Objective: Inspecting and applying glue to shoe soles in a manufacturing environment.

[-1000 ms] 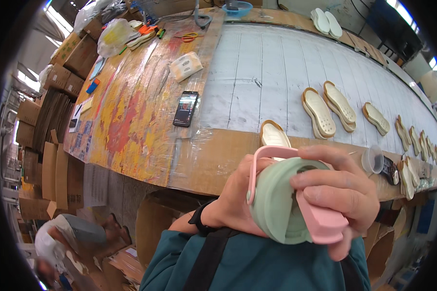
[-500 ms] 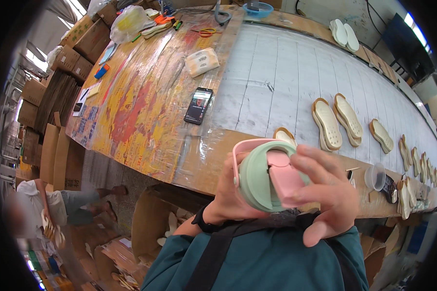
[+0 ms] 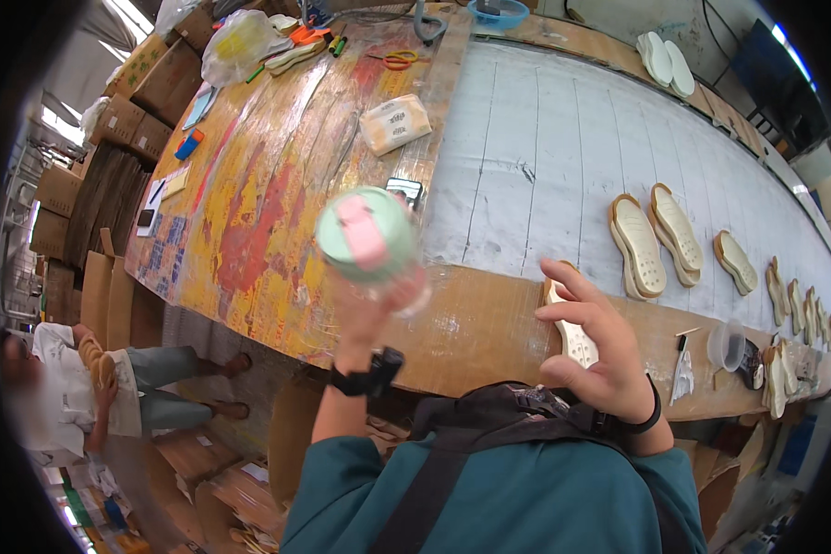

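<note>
My left hand (image 3: 371, 314) holds up a pale green bottle (image 3: 367, 238) with a pink lid flap, raised above the near edge of the long workbench (image 3: 489, 314). My right hand (image 3: 596, 346) hangs free to the right of it, fingers spread and curled, holding nothing. Just behind the right hand a beige shoe sole (image 3: 572, 334) lies on the bench's brown edge. A black phone (image 3: 404, 191) lies on the bench, partly hidden by the bottle.
Rows of beige shoe soles (image 3: 657, 235) lie on the grey mat at the right. A wrapped packet (image 3: 395, 124), scissors (image 3: 397, 60) and a plastic bag (image 3: 240, 42) sit farther back. Another person (image 3: 74, 388) sits low at the left among cardboard boxes. A clear cup (image 3: 728, 344) stands at the right edge.
Both hands were on the bottle close to me, the right on its pink lid. Now the right hand has let go and the left has lifted the bottle up and leftward.
</note>
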A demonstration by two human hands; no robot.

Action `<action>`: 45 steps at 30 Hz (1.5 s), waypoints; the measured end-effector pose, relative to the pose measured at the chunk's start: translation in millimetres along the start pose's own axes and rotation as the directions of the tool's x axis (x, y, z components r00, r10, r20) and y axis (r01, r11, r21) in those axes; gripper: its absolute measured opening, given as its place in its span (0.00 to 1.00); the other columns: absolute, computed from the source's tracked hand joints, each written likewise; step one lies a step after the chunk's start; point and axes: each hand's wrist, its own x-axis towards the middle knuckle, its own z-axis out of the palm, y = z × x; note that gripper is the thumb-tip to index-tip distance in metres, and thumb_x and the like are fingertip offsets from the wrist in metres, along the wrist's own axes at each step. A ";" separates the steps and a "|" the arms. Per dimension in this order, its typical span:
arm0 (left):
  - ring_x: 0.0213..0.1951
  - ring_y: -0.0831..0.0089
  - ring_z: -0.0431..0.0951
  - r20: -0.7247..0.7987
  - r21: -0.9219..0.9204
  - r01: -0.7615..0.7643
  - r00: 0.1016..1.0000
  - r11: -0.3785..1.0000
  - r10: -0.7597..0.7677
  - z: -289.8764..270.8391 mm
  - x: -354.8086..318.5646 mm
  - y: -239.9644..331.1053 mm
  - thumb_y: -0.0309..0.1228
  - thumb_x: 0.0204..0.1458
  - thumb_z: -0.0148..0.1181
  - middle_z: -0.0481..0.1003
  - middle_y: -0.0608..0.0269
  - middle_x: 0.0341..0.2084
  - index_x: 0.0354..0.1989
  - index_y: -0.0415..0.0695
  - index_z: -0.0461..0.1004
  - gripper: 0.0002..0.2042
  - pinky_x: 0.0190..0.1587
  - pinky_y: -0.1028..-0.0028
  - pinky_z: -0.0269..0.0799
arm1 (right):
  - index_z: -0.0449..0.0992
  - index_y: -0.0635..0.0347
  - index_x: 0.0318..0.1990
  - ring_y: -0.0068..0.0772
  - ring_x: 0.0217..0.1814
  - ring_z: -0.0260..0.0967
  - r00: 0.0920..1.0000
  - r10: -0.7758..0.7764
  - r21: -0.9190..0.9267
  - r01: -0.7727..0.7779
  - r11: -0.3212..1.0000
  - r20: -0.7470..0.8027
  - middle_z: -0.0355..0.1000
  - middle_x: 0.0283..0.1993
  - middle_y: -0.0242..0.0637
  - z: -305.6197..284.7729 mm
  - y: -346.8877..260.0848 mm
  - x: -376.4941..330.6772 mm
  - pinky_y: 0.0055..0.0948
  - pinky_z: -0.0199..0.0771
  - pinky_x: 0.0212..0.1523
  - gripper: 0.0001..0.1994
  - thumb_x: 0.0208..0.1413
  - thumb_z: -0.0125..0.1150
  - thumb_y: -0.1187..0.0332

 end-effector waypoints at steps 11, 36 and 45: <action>0.49 0.65 0.63 -0.262 0.606 -0.059 0.927 0.793 0.269 -100.6 153.5 -143.7 0.33 0.27 0.71 0.62 0.54 0.47 0.54 0.32 0.46 0.46 0.52 0.68 0.57 | 0.70 0.60 0.40 0.38 0.47 0.65 0.962 0.274 0.002 -0.274 0.962 -0.021 0.67 0.48 0.43 0.2 13.3 5.0 0.28 0.65 0.45 0.14 0.43 0.60 0.72; 0.51 0.63 0.60 -0.397 0.466 0.146 0.916 0.873 0.058 -75.4 -1.5 -126.0 0.28 0.42 0.59 0.60 0.54 0.48 0.51 0.38 0.54 0.27 0.51 0.68 0.56 | 0.71 0.70 0.35 0.38 0.29 0.66 0.695 -0.719 0.922 0.298 0.248 -0.032 0.68 0.30 0.42 9.8 -95.7 16.0 0.28 0.66 0.29 0.10 0.49 0.56 0.71; 0.49 0.68 0.63 -0.337 0.388 0.251 0.934 0.887 -0.117 -37.5 -83.6 -99.5 0.26 0.43 0.56 0.62 0.56 0.47 0.51 0.40 0.57 0.24 0.45 0.72 0.62 | 0.72 0.67 0.27 0.27 0.22 0.61 0.840 -0.456 0.874 -0.044 0.484 0.294 0.66 0.24 0.37 -33.8 -109.9 1.9 0.21 0.59 0.21 0.08 0.48 0.57 0.70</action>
